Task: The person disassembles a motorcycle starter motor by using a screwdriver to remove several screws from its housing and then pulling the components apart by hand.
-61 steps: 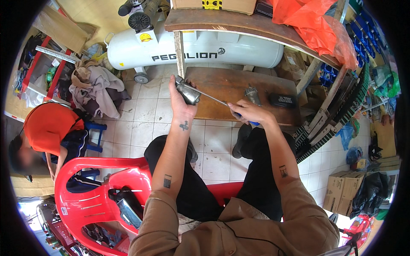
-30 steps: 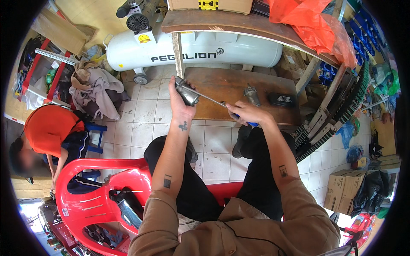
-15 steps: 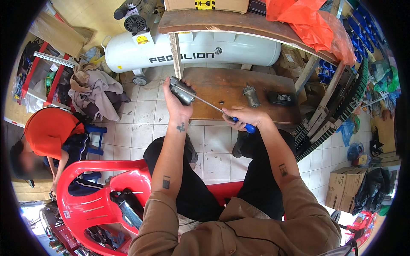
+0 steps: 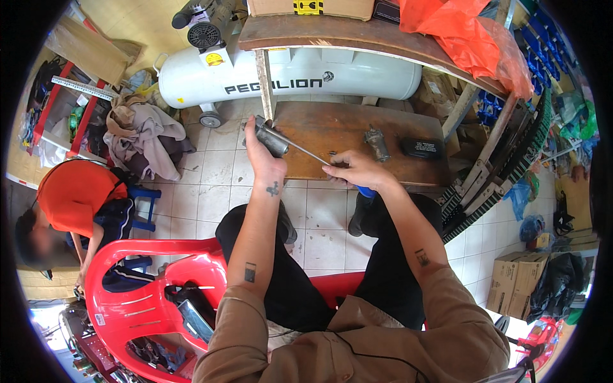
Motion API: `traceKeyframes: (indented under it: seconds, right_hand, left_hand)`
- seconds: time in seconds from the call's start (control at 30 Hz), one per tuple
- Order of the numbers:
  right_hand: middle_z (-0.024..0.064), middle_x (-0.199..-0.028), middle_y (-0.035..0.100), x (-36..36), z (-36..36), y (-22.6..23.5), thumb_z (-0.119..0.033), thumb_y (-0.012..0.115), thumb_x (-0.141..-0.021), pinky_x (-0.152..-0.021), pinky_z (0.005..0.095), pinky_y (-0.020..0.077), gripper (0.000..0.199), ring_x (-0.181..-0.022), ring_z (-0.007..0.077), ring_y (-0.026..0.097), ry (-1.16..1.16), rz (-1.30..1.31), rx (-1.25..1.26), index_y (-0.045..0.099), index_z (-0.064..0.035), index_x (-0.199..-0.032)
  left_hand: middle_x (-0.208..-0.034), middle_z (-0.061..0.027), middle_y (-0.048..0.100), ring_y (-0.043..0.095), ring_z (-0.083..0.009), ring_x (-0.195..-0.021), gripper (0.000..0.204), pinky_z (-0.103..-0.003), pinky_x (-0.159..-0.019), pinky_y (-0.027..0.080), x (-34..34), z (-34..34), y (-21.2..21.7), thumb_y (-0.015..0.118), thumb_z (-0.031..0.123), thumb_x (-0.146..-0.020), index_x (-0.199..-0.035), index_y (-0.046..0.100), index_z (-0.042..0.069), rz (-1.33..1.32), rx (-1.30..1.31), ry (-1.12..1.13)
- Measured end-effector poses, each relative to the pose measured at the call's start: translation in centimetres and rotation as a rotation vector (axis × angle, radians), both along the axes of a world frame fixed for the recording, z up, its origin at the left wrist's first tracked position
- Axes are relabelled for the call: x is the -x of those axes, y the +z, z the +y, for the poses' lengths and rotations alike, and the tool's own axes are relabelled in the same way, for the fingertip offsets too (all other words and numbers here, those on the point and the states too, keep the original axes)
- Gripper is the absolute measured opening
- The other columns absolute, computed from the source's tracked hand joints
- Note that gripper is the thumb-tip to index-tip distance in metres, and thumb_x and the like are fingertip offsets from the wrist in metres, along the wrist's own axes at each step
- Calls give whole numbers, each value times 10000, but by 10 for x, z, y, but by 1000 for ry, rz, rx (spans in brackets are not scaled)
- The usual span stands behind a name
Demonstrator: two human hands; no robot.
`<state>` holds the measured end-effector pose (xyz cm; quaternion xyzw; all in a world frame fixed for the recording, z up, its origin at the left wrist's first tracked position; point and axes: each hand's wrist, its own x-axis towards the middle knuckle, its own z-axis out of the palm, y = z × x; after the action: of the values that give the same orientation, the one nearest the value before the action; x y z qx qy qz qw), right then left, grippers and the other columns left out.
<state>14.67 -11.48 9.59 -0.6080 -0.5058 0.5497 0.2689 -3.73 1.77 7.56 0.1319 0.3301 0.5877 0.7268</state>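
A small grey metal cylinder [image 4: 271, 138] was gripped in the left hand [image 4: 263, 156], whose fingers were wrapped closed around it, and it was held raised just in front of the near left corner of a low wooden desk [image 4: 332, 131]. A screwdriver [image 4: 319, 159] with a blue handle was held in the right hand [image 4: 357, 171], the fingers being curled shut around the handle so that only its blue end showed beneath the palm. The thin steel shaft was pointed up and to the left, and its tip was set against the end of the cylinder. Both hands were kept above the near edge of the desk, with a tiled floor [image 4: 211, 172] seen below them.

On the desk, a second grey metal part [image 4: 377, 142] was laid near the middle, and a flat black case [image 4: 421, 148] was placed just to its right, apart from it. A white air compressor tank [image 4: 287, 76] was stood on the floor behind the desk, beneath a wooden shelf [image 4: 332, 35] on which orange plastic bags [image 4: 472, 35] were piled. A heap of cloths [image 4: 143, 137] was left on the floor to the left. A red plastic chair [image 4: 147, 287] was stood at the lower left, and another person in an orange shirt [image 4: 73, 195] was crouched beside it.
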Motion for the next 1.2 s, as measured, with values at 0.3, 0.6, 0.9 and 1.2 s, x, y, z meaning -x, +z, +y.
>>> traceKeyframes:
  seconds: [0.3, 0.6, 0.9, 1.2]
  right_hand:
    - [66, -866, 711, 2, 3, -9, -416, 568, -1027, -661, 290, 502, 446, -746, 133, 622, -56, 84, -39, 694, 11, -991]
    - [90, -843, 699, 13, 6, -25, -404, 564, -1026, -658, 313, 515, 451, -726, 135, 632, -117, -136, -123, 669, 33, -1059]
    - [111, -825, 711, 12, 6, -16, -389, 543, -1043, -698, 310, 537, 446, -771, 151, 682, -57, 38, -101, 677, 32, -985]
    - [144, -909, 721, 18, 7, -26, -389, 560, -1034, -755, 336, 547, 437, -833, 177, 707, -151, -78, -178, 667, 28, -956]
  left_hand:
    - [-929, -50, 598, 592, -205, -811, 372, -332, -685, 514, -3, -2, 4, 724, 433, -885, -1080, 565, 159, 27, 34, 40]
    - [-922, -45, 593, 591, -194, -796, 382, -322, -692, 522, -7, -5, -2, 734, 432, -882, -1072, 560, 149, 40, 18, -1]
    - [-916, -33, 595, 599, -172, -776, 386, -311, -666, 526, -8, -3, -7, 739, 440, -876, -1049, 552, 150, 63, 34, -18]
    - [-878, -36, 624, 614, -170, -753, 336, -304, -671, 533, -12, -10, -3, 738, 390, -891, -1046, 577, 139, 63, 21, -33]
